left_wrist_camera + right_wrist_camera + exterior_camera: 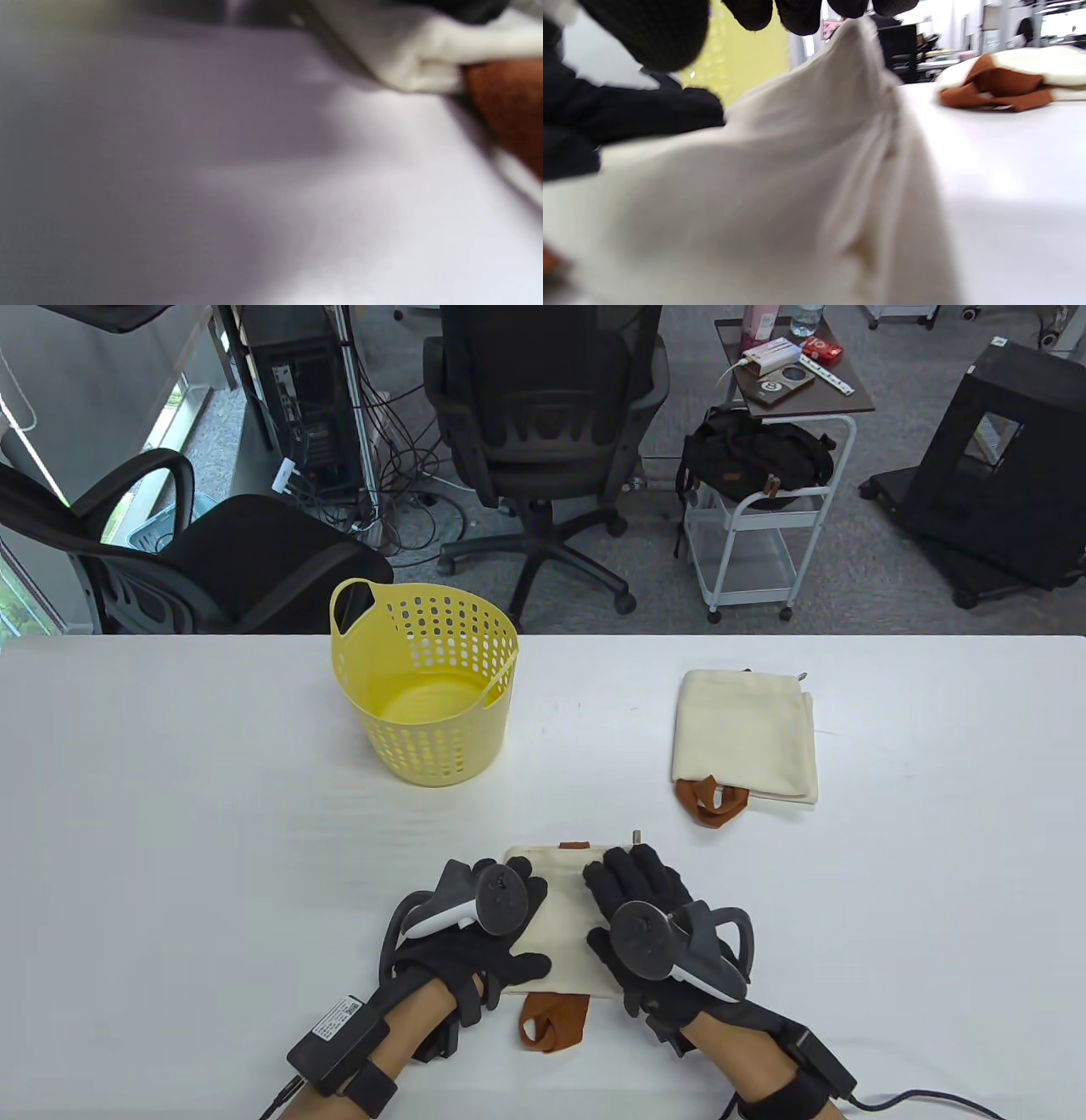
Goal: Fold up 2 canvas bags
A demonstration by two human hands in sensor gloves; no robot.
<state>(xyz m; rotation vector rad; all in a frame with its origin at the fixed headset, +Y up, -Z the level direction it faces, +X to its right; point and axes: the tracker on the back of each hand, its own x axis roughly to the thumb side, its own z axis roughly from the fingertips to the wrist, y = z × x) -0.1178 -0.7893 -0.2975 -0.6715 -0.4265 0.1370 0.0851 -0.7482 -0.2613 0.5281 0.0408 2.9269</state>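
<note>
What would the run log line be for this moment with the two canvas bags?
step: folding near bag | left hand: rests on it | right hand: rests on it | far bag: folded, right of yellow basket
</note>
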